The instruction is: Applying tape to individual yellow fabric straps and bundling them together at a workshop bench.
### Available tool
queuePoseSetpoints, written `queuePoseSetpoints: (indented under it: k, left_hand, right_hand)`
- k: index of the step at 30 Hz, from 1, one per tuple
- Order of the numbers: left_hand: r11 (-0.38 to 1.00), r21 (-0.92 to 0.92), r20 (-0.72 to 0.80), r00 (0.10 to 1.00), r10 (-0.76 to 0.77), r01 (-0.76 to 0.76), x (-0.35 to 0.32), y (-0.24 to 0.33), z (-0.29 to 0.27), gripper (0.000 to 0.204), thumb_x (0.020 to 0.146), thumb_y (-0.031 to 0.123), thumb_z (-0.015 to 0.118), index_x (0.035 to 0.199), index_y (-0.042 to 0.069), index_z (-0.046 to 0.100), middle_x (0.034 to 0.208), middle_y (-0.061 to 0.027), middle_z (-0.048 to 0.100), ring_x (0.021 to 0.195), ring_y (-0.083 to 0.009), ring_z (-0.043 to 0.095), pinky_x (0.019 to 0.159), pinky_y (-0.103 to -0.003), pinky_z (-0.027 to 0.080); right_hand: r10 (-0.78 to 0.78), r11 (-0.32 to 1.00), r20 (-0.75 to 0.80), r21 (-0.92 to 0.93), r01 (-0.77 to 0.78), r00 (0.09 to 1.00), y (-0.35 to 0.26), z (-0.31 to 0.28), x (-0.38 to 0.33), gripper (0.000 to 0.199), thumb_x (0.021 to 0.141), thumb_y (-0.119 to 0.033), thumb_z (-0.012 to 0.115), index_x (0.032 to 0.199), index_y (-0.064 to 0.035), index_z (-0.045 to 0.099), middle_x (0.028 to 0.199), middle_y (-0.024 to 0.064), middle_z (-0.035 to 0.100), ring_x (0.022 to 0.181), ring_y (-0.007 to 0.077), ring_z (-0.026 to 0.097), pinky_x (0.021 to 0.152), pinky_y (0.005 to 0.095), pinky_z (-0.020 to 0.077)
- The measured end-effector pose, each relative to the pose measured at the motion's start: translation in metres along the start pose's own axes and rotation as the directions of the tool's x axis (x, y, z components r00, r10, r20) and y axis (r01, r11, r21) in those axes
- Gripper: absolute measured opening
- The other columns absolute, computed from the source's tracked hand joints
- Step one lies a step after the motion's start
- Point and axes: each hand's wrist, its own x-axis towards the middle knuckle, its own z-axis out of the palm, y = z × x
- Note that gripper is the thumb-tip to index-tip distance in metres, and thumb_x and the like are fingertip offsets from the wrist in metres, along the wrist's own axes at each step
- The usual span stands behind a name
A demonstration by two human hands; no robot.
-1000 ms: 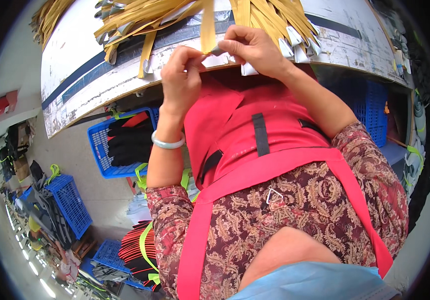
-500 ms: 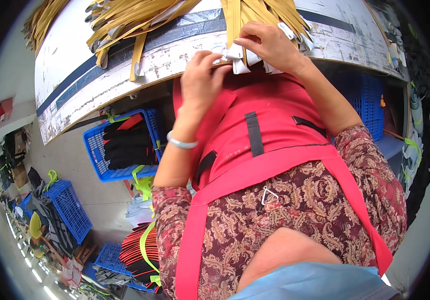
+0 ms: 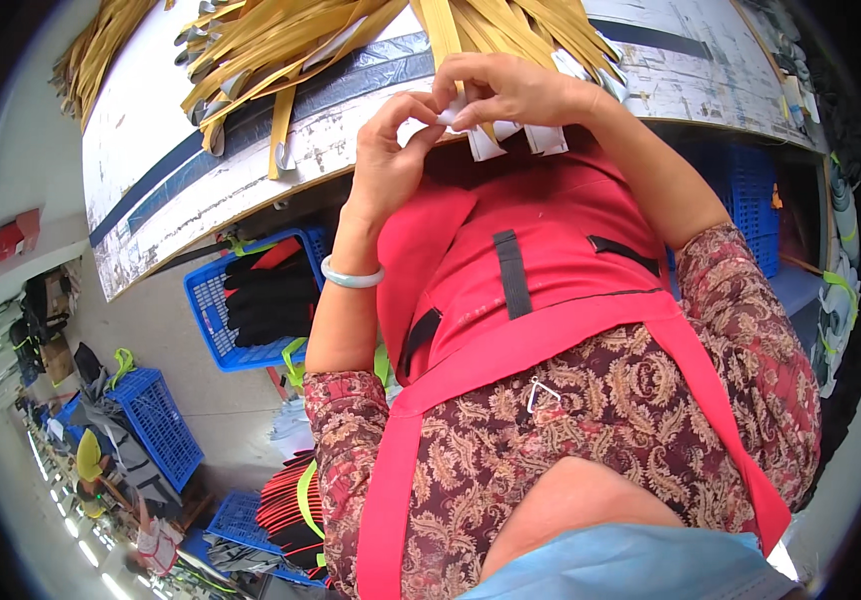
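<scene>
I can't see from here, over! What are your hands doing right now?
Left hand and right hand together pinching a small white tag at the table edge. Yellow strips piled just behind. Nothing blocking.

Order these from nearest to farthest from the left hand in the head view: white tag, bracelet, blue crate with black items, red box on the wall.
1. White tag, at the left hand's fingertips.
2. Bracelet, on the wrist below.
3. Blue crate, lower left.
4. Red box, far left.
</scene>
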Motion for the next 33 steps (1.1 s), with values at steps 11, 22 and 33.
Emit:
queuePoseSetpoints:
  k: [11,22,33]
  left_hand:
    - [0.925,-0.376,-0.178,0.976,-0.124,0.049,0.007,-0.017,0.0,0.007,0.087,-0.001,0.066,0.092,0.0,0.063,0.086,-0.0048,0.066,0.082,-0.0112,0.062,0.076,-0.025,0.05]
    - [0.931,-0.267,-0.189,0.934,-0.302,0.247,-0.048,-0.037,0.006,0.008,0.089,0.001,0.065,0.097,0.0,0.065,0.089,-0.0019,0.066,0.083,-0.0101,0.063,0.077,-0.023,0.051]
    - [0.942,-0.326,-0.112,0.986,-0.121,0.079,-0.021,-0.025,0.027,0.016,0.083,-0.007,0.067,0.098,-0.001,0.067,0.104,-0.0053,0.062,0.088,-0.0119,0.063,0.082,-0.025,0.053]
  right_hand:
    - [0.166,0.972,0.037,0.164,-0.17,0.985,0.007,0.01,0.008,0.014,0.093,-0.013,0.061,0.085,-0.0013,0.06,0.072,0.0005,0.055,0.065,0.0066,0.054,0.061,0.0233,0.0462]
    - [0.048,0.848,0.186,-0.526,0.059,0.981,0.013,0.015,-0.01,0.016,0.082,-0.012,0.066,0.096,-0.0061,0.061,0.103,0.008,0.06,0.094,0.0293,0.061,0.079,0.0386,0.0487]
    - [0.11,0.988,0.166,-0.125,-0.09,0.98,0.016,-0.001,0.0,0.015,0.087,-0.015,0.068,0.088,-0.0057,0.057,0.08,0.0037,0.062,0.072,0.0143,0.061,0.066,0.0294,0.0478]
